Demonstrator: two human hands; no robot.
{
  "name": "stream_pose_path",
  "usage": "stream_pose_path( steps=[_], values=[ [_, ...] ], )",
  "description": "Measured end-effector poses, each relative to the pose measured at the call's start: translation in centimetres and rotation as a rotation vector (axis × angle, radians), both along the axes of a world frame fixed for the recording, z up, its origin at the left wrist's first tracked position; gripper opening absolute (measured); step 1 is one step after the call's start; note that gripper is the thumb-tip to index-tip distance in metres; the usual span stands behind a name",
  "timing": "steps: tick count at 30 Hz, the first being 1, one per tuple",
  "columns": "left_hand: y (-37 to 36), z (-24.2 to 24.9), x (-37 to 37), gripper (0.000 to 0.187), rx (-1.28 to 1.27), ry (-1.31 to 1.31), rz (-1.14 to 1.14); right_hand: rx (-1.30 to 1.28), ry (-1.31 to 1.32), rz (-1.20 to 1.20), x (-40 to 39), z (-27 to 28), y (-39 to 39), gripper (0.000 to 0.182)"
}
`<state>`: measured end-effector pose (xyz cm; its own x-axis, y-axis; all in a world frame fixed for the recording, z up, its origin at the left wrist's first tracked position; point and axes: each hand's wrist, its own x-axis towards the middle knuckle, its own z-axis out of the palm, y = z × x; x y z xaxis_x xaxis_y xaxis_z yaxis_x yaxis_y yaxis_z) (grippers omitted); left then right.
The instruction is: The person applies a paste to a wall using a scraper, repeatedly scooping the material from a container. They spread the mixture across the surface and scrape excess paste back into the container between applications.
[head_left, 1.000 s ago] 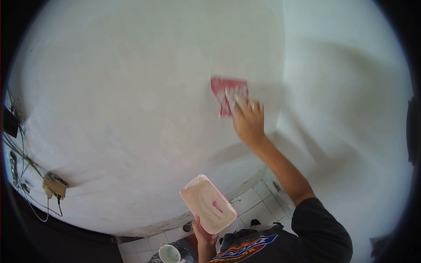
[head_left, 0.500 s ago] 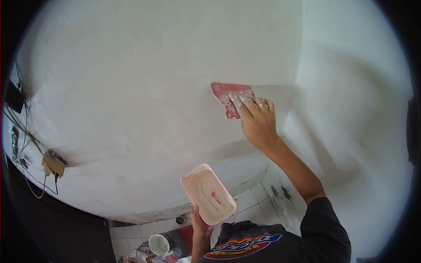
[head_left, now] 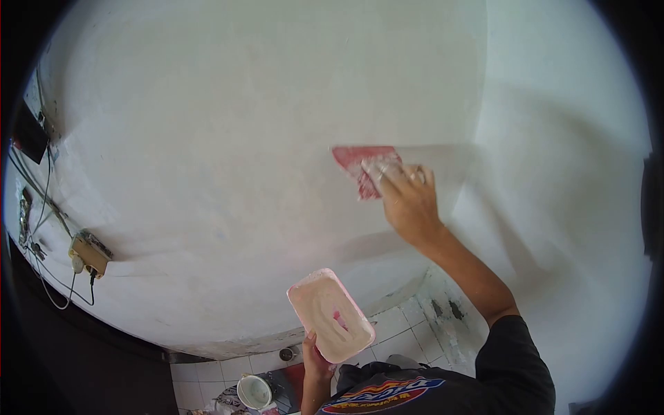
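Note:
My right hand (head_left: 409, 197) grips a red, flat putty spreader (head_left: 364, 158) smeared with white paste, its fingers pressed over the face of the blade. The spreader is at the pale wall (head_left: 242, 152); the hand is slightly blurred. Lower down, my left hand (head_left: 316, 358) holds a pink rectangular tray (head_left: 297, 304) by its near left edge, with the thumb on the rim. Off-white putty (head_left: 321, 315) coats the inside of the tray, and a small pink patch of its bottom shows through.
An adjoining wall (head_left: 560, 173) meets this one at a corner on the right. Cables run to a socket box (head_left: 90, 254) at left. Below, a white bucket (head_left: 254, 392) and a small cup (head_left: 286, 354) stand near white floor tiles (head_left: 398, 348).
The view has shifted a little. My right hand and the spreader sit slightly lower in view. The tray remains in my left hand.

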<state>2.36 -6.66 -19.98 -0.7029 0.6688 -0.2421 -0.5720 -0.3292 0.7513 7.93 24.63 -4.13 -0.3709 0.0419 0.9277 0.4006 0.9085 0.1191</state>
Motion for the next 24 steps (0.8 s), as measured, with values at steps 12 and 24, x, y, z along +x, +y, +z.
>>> stream_pose_path(
  steps=[12,24],
  values=[
    [-2.2,-0.4,-0.2,0.063,0.088,0.005,-0.057,0.167,-0.023,-0.028,-0.3,3.9,0.4,0.038],
    [-0.9,-0.5,-1.2,0.062,0.135,-0.036,-0.066,0.27,0.184,-0.188,-3.7,12.8,7.5,0.035]
  ],
)
